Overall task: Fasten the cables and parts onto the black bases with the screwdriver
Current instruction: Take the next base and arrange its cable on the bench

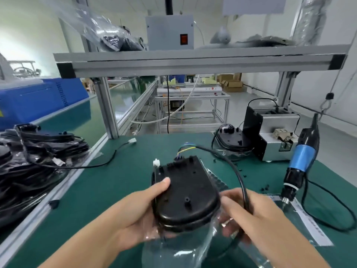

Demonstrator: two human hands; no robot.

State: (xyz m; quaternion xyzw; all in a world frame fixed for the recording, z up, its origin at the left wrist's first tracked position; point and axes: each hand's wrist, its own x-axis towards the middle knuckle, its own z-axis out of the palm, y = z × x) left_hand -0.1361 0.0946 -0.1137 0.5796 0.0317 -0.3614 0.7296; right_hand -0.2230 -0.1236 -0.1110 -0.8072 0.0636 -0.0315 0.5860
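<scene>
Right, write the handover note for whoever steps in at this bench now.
Left hand grips the black base, lifted off the green mat, partly out of its clear bag.
Right hand holds the base's black cable.
Electric screwdriver hangs untouched at right.
A second base sits by the metal box; bagged bases are piled at left.
Done: base nearly unbagged.
Left: all the screwing on this base.

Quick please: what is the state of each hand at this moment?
Left hand: grips the black base, thumb on top.
Right hand: fingers curled round the black cable.
</scene>
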